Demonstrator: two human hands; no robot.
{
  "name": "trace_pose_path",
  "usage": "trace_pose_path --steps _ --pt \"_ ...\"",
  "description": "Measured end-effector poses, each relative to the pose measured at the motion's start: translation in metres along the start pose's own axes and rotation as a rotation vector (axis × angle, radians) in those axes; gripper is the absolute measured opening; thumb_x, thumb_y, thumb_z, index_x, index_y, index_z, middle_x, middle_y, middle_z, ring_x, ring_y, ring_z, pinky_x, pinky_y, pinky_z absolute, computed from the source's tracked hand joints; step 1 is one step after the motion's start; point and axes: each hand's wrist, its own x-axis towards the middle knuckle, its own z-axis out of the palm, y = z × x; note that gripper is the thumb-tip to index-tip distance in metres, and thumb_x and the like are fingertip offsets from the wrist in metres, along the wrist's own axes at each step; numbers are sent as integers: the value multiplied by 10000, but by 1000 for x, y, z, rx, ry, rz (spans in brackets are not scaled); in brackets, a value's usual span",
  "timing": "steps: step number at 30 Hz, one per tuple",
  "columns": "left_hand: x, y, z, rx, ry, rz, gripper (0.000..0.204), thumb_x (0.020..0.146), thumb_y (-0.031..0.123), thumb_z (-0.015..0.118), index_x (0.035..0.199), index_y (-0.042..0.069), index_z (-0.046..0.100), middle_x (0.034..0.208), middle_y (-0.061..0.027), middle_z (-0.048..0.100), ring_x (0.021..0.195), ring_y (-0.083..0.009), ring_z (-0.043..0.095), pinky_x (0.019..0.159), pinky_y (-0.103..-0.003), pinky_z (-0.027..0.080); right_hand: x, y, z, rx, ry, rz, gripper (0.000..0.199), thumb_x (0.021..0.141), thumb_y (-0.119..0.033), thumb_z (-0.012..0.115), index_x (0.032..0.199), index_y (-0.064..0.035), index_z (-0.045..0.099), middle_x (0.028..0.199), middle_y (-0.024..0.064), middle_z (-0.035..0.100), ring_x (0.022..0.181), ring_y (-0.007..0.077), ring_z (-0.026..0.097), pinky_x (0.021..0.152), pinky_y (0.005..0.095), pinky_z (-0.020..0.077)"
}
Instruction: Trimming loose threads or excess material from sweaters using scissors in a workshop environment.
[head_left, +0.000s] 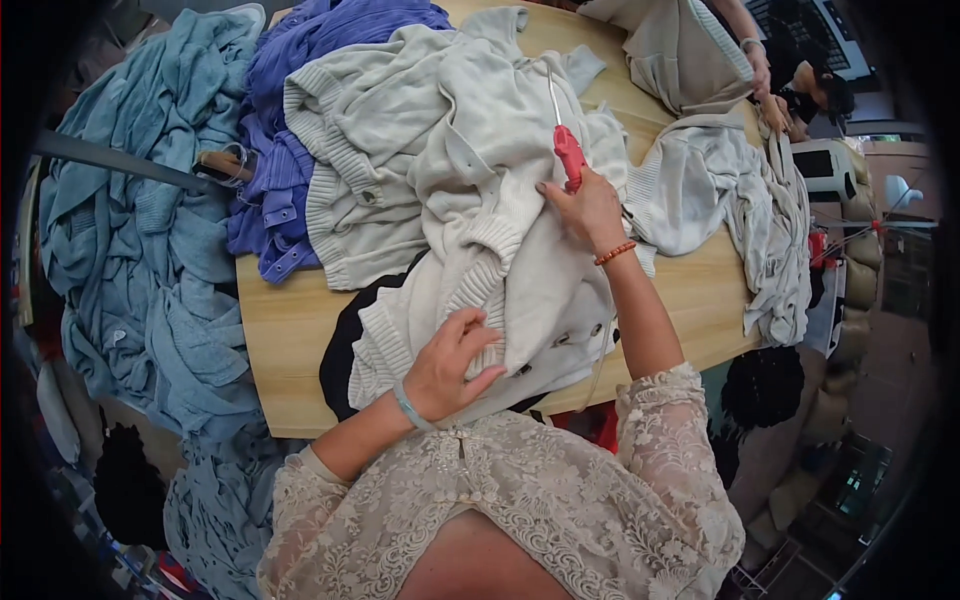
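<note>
A cream knitted cardigan (pixel 500 220) with buttons lies spread on the wooden table (pixel 285 340) in front of me. My left hand (pixel 450 365) pinches its ribbed hem near the table's front edge. My right hand (pixel 585 205) rests higher on the cardigan and grips a red-handled tool (pixel 568 150) whose thin metal shaft points away from me. A dark garment (pixel 345 350) shows beneath the cardigan.
A purple knit (pixel 290 130) and a pale green-grey knit (pixel 360 150) are piled at the back left. Blue-grey garments (pixel 140 250) hang over the left. More cream knitwear (pixel 740 190) drapes the right edge, where another person's hand (pixel 762 75) works.
</note>
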Motion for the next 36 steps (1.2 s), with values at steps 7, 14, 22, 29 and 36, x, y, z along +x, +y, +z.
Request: trace_pose_path --steps 7,14,22,29,36 --pt "52 1 4 632 248 16 601 740 178 770 1290 103 540 1271 -211 462 1087 -372 520 955 -440 415 -19 23 7 11 -39 84 432 744 -338 767 952 18 637 862 195 681 833 358 658 769 427 506" --pt "43 -46 -64 275 556 -123 235 806 -23 606 1036 16 636 915 -146 606 861 -314 603 775 -356 475 -37 69 -4 139 -95 52 355 752 -161 731 1008 46 599 936 254 660 922 408 636 828 449 495" --pt "-33 -76 -103 951 528 -415 358 770 68 717 1111 32 614 1098 -166 547 1013 -333 527 889 -409 415 -76 72 -31 254 -163 32 338 749 -139 728 1026 26 630 838 220 655 817 374 649 750 419 501" --pt "69 -113 -47 -77 360 -715 530 785 267 763 1175 -42 581 1070 -195 658 940 -250 649 819 -342 506 -90 75 -51 327 -156 17 376 798 -76 706 1144 44 618 694 -13 547 618 69 500 596 250 443" --pt "98 -118 -10 -280 522 -410 607 781 100 698 1309 -60 446 989 -121 641 846 -194 630 806 -297 505 -129 89 -65 396 -187 74 381 810 -50 711 1163 49 604 697 -15 547 638 53 495 596 240 438"
